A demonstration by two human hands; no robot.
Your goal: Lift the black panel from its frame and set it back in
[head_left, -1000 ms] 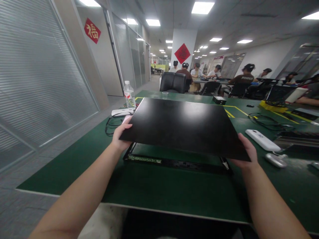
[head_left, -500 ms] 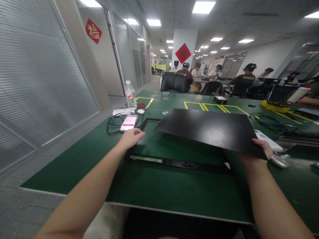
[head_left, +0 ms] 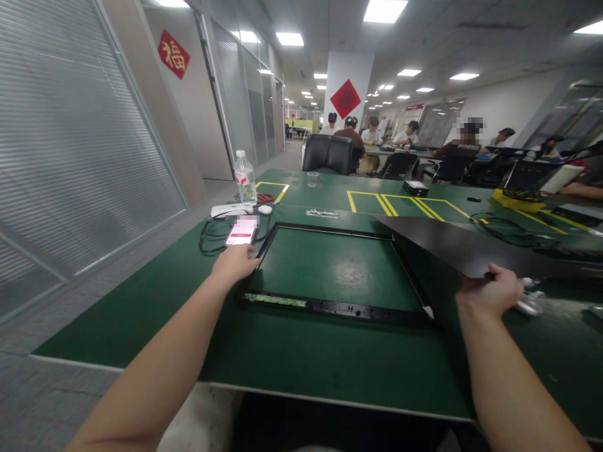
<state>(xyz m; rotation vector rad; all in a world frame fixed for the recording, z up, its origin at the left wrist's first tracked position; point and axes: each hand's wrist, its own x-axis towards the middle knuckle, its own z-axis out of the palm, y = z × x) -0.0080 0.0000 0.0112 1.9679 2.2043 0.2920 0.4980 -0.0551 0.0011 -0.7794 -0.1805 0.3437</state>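
Note:
A thin black panel [head_left: 443, 242] is held up in my right hand [head_left: 492, 292], its fingers closed on the near edge. The panel is tilted and hangs over the right side of the table. Flat on the table lies a black rectangular frame [head_left: 336, 233], its inside showing only green tabletop; a green circuit strip [head_left: 276, 301] runs along its near left bar. My left hand [head_left: 235, 262] is at the frame's left bar, fingers closed on it, though the fingertips are partly hidden. Just beyond that hand lies a lit phone [head_left: 242, 231].
On the green table [head_left: 155, 301] are a water bottle [head_left: 245, 177], red-handled scissors [head_left: 266, 198], a white mouse [head_left: 264, 209], a clear cup [head_left: 312, 179] and cables [head_left: 506, 229] at right. A black chair [head_left: 327, 154] stands at the far side; several people sit farther back.
My right hand has drawn the black panel rightward off the frame and tilted it, uncovering the frame's far and right bars. My left hand has shifted slightly left, still at the left bar.

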